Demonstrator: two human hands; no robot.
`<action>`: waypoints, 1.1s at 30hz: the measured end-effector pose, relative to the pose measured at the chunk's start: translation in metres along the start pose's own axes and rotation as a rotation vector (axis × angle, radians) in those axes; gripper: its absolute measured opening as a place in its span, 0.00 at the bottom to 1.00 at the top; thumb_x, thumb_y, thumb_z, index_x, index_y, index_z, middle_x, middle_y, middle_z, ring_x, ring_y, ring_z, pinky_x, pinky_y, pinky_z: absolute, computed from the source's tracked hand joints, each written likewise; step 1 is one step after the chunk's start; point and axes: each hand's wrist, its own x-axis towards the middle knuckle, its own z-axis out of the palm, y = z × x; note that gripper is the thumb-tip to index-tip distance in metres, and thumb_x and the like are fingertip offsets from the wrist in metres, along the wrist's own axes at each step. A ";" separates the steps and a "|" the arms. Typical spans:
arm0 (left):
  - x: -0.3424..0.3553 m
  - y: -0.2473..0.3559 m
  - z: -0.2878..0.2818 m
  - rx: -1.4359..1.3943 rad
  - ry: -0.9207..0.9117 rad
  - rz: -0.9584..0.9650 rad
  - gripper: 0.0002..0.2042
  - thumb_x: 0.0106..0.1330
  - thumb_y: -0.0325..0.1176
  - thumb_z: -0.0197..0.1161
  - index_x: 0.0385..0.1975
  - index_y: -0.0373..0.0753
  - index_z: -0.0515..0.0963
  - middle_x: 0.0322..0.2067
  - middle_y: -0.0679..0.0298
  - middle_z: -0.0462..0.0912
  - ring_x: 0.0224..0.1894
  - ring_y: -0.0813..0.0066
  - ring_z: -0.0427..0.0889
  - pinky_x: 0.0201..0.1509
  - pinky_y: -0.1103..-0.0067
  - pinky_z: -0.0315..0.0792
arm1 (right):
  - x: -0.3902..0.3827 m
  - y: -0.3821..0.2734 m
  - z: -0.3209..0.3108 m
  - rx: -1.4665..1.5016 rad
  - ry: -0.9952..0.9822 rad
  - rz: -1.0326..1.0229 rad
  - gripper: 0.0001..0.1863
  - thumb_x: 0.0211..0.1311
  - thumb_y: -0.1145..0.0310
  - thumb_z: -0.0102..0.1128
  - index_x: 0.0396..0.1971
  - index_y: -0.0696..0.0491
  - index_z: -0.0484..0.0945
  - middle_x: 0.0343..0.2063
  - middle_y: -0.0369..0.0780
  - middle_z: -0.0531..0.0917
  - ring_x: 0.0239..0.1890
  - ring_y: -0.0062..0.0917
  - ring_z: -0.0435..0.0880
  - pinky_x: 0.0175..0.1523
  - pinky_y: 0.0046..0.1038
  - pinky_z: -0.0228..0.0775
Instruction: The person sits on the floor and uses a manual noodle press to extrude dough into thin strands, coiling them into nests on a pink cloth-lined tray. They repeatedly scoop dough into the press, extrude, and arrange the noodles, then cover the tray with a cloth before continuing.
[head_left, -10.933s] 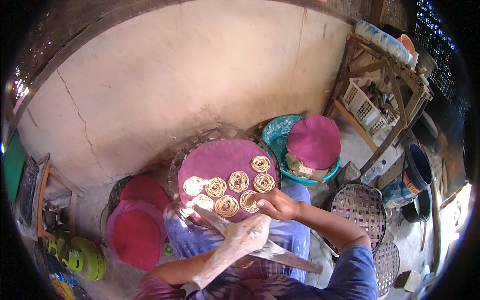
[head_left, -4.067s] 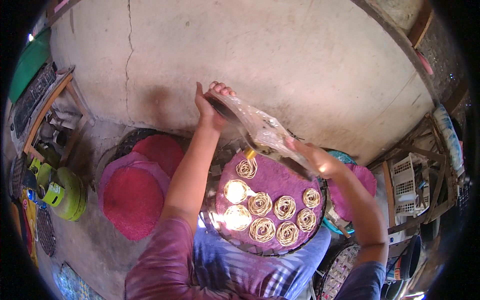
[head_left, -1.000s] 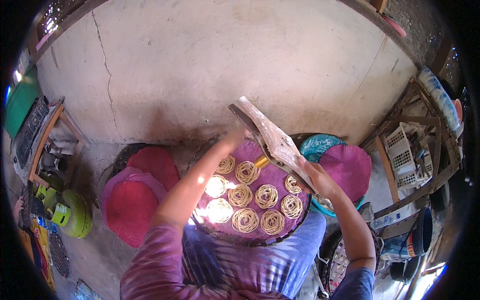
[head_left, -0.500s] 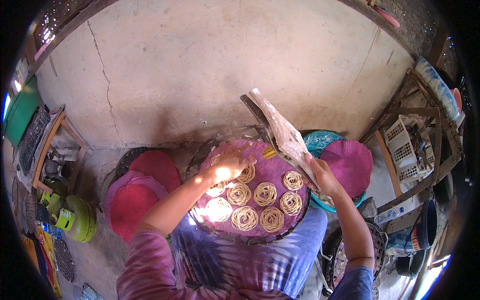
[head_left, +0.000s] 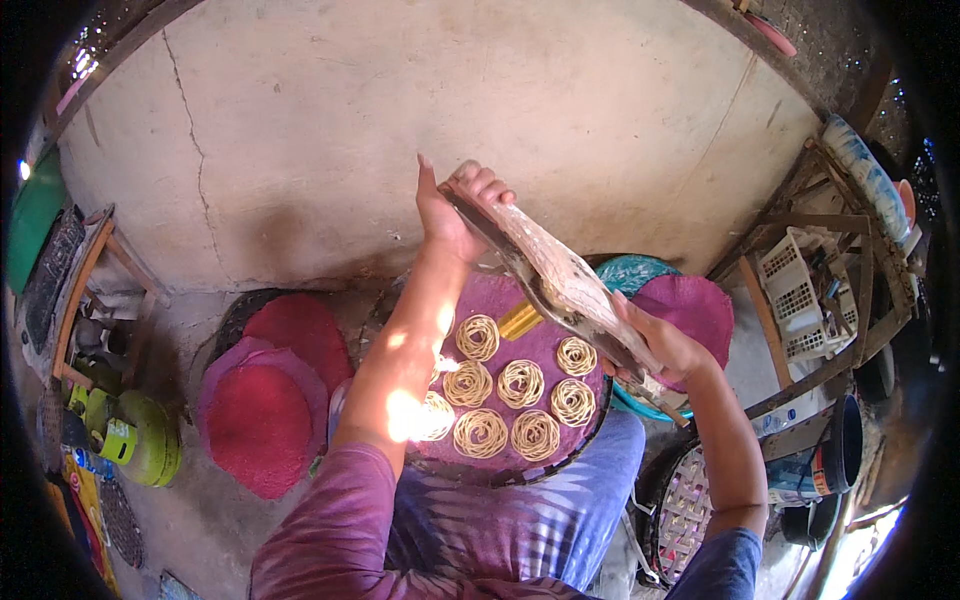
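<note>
My left hand (head_left: 455,205) is closed round the far upper end of a wooden hand press (head_left: 560,265), two long pale, floury arms with a brass cylinder (head_left: 520,320) jutting from underneath. At its lower right end, my right hand (head_left: 665,345) grips the arms. The press slants above a round tray (head_left: 470,476) lined with a purple-pink cloth (head_left: 550,340). On the cloth lie several round coils of thin pale dough strands (head_left: 480,433). My left forearm hides the tray's left side and some coils there. The tray rests on my lap.
Red and purple round cloths (head_left: 262,420) lie on the floor at left, near a green gas cylinder (head_left: 145,440). At right are a turquoise basin (head_left: 640,270) with a purple cloth, a wooden rack holding a white crate (head_left: 795,290), and a dark bucket (head_left: 845,445).
My left hand has risen from the coils at the tray's left and taken hold of the press's far end. My right hand has stayed on the near end, and the press has shifted slightly.
</note>
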 end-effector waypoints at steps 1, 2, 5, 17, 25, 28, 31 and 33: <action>0.001 -0.008 -0.011 -0.028 0.145 0.014 0.28 0.65 0.67 0.39 0.20 0.47 0.65 0.16 0.72 0.59 0.21 0.74 0.62 0.37 0.72 0.65 | 0.005 0.000 -0.005 -0.073 0.039 0.063 0.36 0.70 0.36 0.31 0.37 0.56 0.76 0.16 0.36 0.73 0.16 0.19 0.70 0.22 0.22 0.62; 0.002 -0.018 -0.023 -0.066 0.235 0.028 0.29 0.65 0.69 0.38 0.17 0.47 0.63 0.14 0.72 0.58 0.19 0.75 0.60 0.34 0.73 0.62 | 0.011 0.000 -0.011 -0.144 0.043 0.093 0.36 0.70 0.36 0.30 0.37 0.55 0.76 0.17 0.37 0.74 0.16 0.19 0.71 0.22 0.24 0.64; -0.003 -0.034 -0.057 -0.178 0.373 0.040 0.31 0.64 0.70 0.37 0.14 0.48 0.60 0.12 0.74 0.55 0.16 0.77 0.57 0.30 0.75 0.58 | 0.030 0.003 -0.019 -0.294 0.052 0.169 0.38 0.69 0.35 0.29 0.35 0.56 0.77 0.14 0.37 0.73 0.13 0.20 0.70 0.20 0.25 0.62; 0.003 -0.026 -0.041 -0.171 0.273 0.045 0.29 0.66 0.67 0.35 0.10 0.52 0.57 0.09 0.77 0.52 0.12 0.80 0.52 0.26 0.78 0.57 | 0.008 -0.015 -0.007 -0.365 0.247 0.083 0.41 0.64 0.31 0.38 0.30 0.61 0.79 0.12 0.35 0.70 0.13 0.18 0.67 0.18 0.24 0.57; 0.010 -0.013 -0.024 -0.004 0.290 0.052 0.28 0.67 0.63 0.36 0.09 0.53 0.56 0.07 0.78 0.51 0.10 0.83 0.51 0.22 0.80 0.55 | 0.015 0.002 0.006 -0.304 0.260 0.032 0.40 0.65 0.33 0.39 0.33 0.62 0.79 0.14 0.37 0.72 0.15 0.19 0.70 0.20 0.24 0.58; -0.001 -0.028 -0.028 -0.037 0.364 0.025 0.29 0.66 0.66 0.36 0.09 0.53 0.54 0.07 0.77 0.50 0.11 0.81 0.51 0.23 0.78 0.54 | 0.001 0.009 -0.001 -0.370 0.287 0.030 0.36 0.70 0.38 0.37 0.31 0.59 0.77 0.14 0.35 0.71 0.14 0.17 0.68 0.19 0.23 0.58; 0.006 -0.049 -0.039 -0.037 0.320 0.015 0.28 0.67 0.63 0.38 0.08 0.53 0.56 0.06 0.80 0.50 0.10 0.85 0.49 0.22 0.80 0.53 | -0.002 0.017 -0.011 -0.420 0.372 -0.029 0.36 0.68 0.37 0.39 0.30 0.60 0.78 0.14 0.35 0.71 0.15 0.17 0.68 0.21 0.23 0.59; 0.016 -0.055 -0.046 -0.049 0.242 -0.029 0.27 0.66 0.65 0.39 0.13 0.51 0.63 0.11 0.73 0.58 0.15 0.78 0.59 0.28 0.76 0.60 | 0.001 0.025 -0.016 -0.396 0.414 -0.050 0.37 0.67 0.36 0.41 0.30 0.61 0.79 0.14 0.35 0.71 0.17 0.18 0.68 0.23 0.24 0.59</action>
